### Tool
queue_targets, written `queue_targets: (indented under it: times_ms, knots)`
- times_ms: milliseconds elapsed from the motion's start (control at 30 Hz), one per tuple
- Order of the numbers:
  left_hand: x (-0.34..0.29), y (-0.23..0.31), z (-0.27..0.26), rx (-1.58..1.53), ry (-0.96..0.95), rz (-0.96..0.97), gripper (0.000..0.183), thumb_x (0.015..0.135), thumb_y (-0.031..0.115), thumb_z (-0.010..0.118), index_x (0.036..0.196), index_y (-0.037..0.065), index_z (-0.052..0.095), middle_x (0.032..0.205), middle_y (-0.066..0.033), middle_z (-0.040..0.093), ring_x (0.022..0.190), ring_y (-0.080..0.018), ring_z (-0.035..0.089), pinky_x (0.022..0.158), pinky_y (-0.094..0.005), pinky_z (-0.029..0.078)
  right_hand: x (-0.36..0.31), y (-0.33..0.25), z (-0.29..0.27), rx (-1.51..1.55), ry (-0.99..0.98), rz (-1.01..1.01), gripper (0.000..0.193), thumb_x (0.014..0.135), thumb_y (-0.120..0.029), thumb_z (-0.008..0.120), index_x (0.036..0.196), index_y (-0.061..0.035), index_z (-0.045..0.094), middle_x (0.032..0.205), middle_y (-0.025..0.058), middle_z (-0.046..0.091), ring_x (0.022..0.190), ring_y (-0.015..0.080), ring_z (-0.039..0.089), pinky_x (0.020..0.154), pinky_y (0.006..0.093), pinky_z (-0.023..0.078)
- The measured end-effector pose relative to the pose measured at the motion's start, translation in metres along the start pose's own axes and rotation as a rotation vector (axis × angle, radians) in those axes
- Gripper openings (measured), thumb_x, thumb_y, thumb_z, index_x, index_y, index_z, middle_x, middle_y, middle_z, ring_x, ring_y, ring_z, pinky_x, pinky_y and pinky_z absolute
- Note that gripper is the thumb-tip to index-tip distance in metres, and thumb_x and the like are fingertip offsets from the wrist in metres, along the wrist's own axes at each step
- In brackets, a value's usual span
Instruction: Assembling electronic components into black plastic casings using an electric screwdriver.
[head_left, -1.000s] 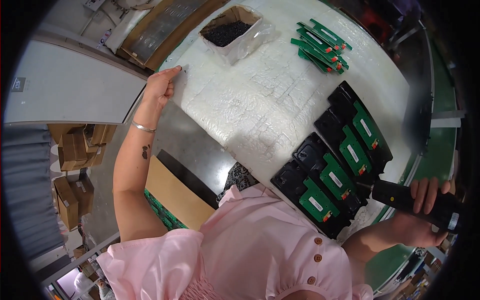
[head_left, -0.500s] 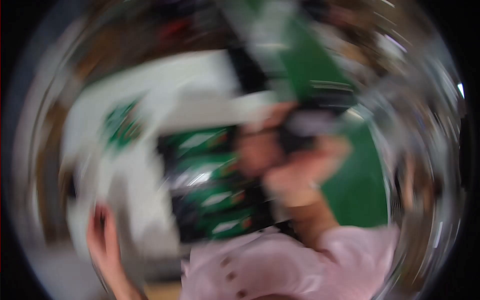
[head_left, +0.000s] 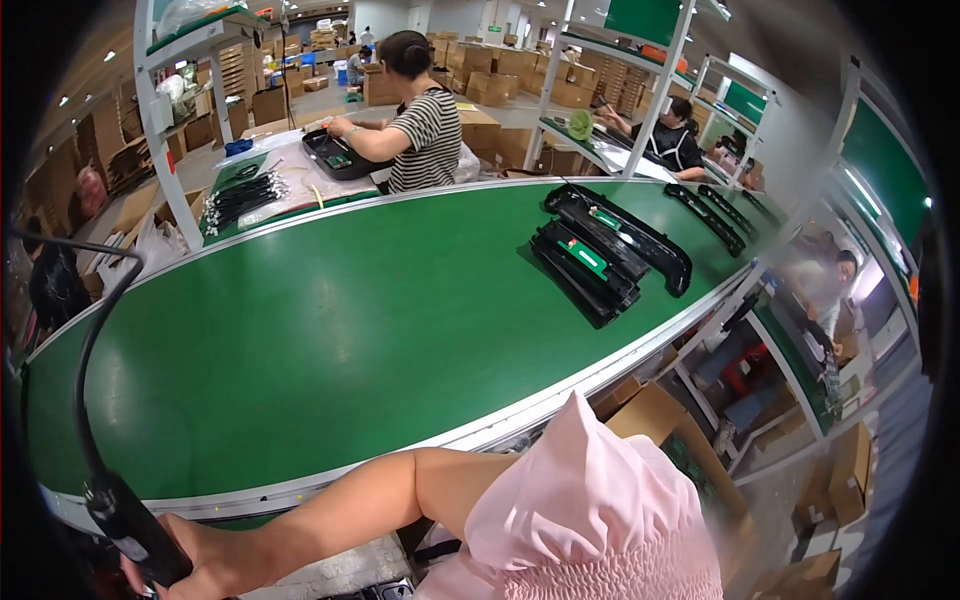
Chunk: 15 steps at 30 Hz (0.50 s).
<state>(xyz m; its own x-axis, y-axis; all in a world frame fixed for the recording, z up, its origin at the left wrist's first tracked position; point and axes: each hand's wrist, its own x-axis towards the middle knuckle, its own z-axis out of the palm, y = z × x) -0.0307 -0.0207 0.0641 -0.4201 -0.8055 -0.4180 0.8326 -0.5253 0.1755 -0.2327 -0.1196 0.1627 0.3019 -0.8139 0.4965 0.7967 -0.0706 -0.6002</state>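
At the lower left, my right hand [head_left: 208, 562] is wrapped around a black corded electric screwdriver [head_left: 138, 532]. Its cable [head_left: 84, 380] rises from the upper end and bends off to the left edge. The bare forearm reaches across from a pink sleeve [head_left: 585, 490], close along the near rim of a green conveyor belt [head_left: 330, 330]. My left hand is out of the picture. Farther off on the belt lie black plastic housings [head_left: 590, 275] with green boards or labels, and a long curved black housing [head_left: 655, 245] beside them.
More curved black strips [head_left: 708, 218] lie toward the belt's far right end. Across the belt, a person in a striped top [head_left: 425, 140] works over a black tray-like part [head_left: 345, 158]. Black cables [head_left: 245, 203] lie bundled there. An open cardboard box [head_left: 655, 420] stands beside my sleeve.
My view has swung to the right, from a blurred white worktable with green-and-black parts to the belt. My left hand has left the picture; my right now appears at the lower left.
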Motion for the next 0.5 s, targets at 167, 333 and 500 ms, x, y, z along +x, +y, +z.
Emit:
queue_targets:
  times_ms: [167, 333, 500]
  knots:
    - [0.013, -0.02, 0.028, 0.024, 0.006, 0.016, 0.024, 0.086, 0.012, 0.047, 0.109, 0.004, 0.047, 0.093, -0.0105, 0.052, 0.084, -0.0175, 0.05, 0.072, -0.0247, 0.045, -0.009, 0.01, -0.013, -0.148, 0.019, -0.004, 0.031, 0.057, -0.004, 0.058, 0.083, -0.0021, 0.042, 0.064, 0.0076, 0.051, 0.057, 0.0119, 0.05, 0.059, 0.0239, 0.041]
    - [0.021, -0.018, 0.025, 0.048, 0.025, 0.035, 0.021, 0.086, 0.013, 0.046, 0.106, 0.005, 0.047, 0.089, -0.0083, 0.051, 0.081, -0.0157, 0.049, 0.071, -0.0237, 0.044, -0.006, 0.02, -0.015, -0.121, 0.044, -0.152, 0.03, 0.058, -0.009, 0.059, 0.083, -0.0011, 0.043, 0.057, 0.0028, 0.051, 0.052, 0.0098, 0.048, 0.055, 0.0217, 0.039]
    - [0.03, -0.007, 0.012, 0.065, 0.035, 0.061, 0.019, 0.087, 0.014, 0.046, 0.103, 0.005, 0.047, 0.086, -0.0061, 0.05, 0.077, -0.014, 0.047, 0.07, -0.0227, 0.043, -0.011, 0.021, -0.009, -0.041, -0.062, -0.165, 0.037, 0.072, -0.019, 0.067, 0.094, 0.0039, 0.049, 0.065, 0.0095, 0.058, 0.058, 0.0162, 0.059, 0.054, 0.0269, 0.048]
